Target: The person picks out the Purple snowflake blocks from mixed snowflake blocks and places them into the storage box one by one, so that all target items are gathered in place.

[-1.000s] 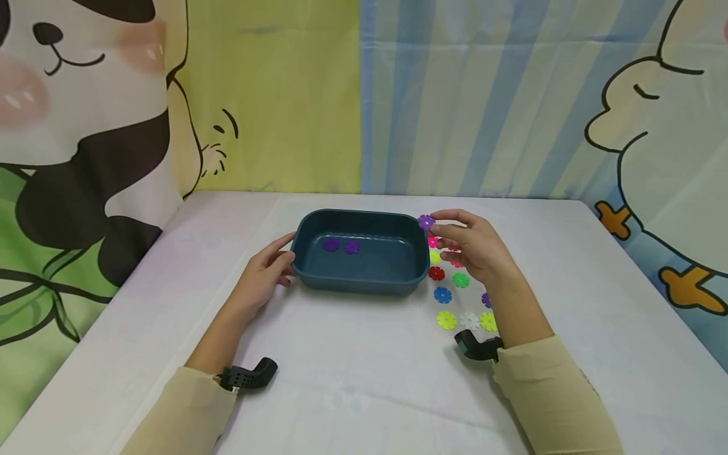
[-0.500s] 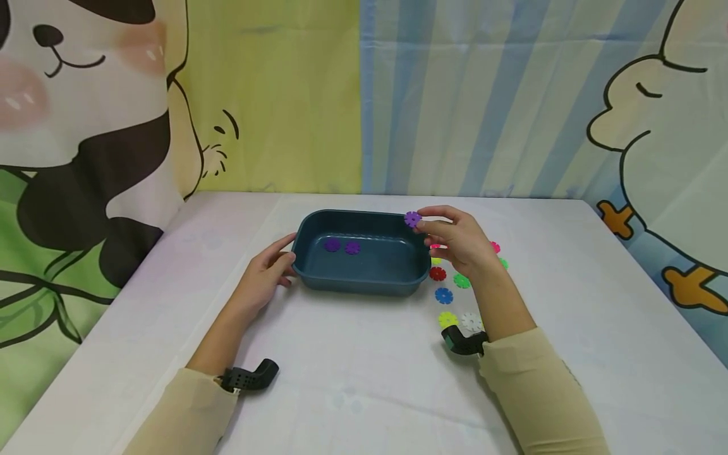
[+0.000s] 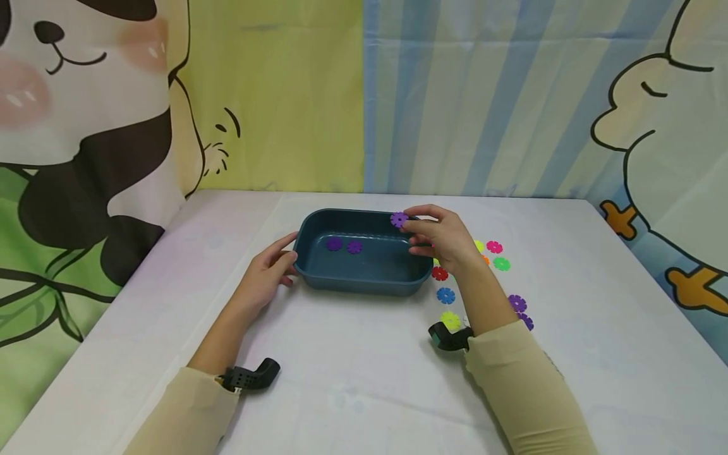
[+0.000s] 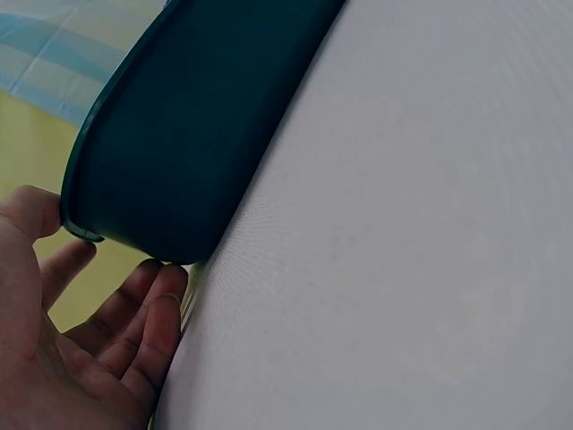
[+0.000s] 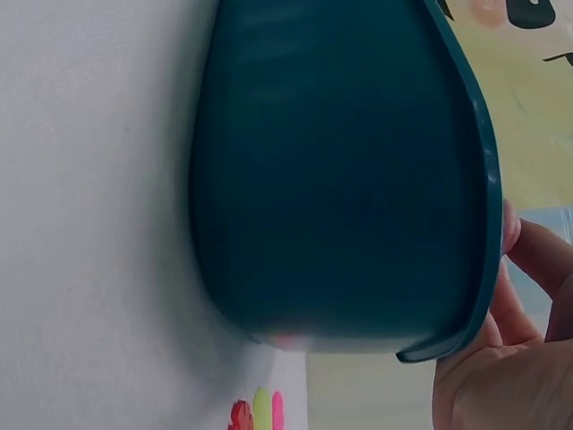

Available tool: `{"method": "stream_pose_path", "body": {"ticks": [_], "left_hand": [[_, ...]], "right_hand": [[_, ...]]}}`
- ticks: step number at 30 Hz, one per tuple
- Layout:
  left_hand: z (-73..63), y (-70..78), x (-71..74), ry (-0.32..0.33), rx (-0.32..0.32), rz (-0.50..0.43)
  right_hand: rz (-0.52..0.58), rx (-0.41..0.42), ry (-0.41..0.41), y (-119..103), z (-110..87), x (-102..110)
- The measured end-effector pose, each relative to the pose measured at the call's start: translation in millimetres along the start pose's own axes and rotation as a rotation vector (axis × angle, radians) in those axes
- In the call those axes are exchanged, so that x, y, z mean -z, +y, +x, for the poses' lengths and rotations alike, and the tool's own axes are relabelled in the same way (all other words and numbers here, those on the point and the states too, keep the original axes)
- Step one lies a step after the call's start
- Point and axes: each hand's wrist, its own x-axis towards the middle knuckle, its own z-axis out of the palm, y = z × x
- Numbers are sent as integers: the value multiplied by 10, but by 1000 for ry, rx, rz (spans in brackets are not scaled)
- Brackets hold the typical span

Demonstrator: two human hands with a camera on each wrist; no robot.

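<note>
One purple flower-shaped plastic disc (image 3: 399,219), pinched by the right hand (image 3: 442,239), has moved left over the dark teal rectangular plastic tub (image 3: 364,285). We judge this brings it nearer two matching discs (image 3: 354,247) inside; the left hand (image 3: 264,268) grips one end.

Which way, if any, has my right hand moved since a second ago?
Yes, leftward: in the head view, your right hand now reaches further across the tub's right end.

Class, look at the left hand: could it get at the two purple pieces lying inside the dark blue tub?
Probably yes: the left hand touches the left end of the tub, near the two purple pieces, and nothing covers them. It would likely need to lift over that end.
</note>
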Motion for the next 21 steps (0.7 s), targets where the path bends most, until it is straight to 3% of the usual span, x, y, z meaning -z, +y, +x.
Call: {"method": "stream_pose_path", "body": {"ticks": [9,21], "left_hand": [[-4,1,2,0,-8,6],[4,3,9,-3,-11,7]], "right_hand": [[-38,5,3,-30,30,-143],[-131,62,-66,-31,127,-328]]}}
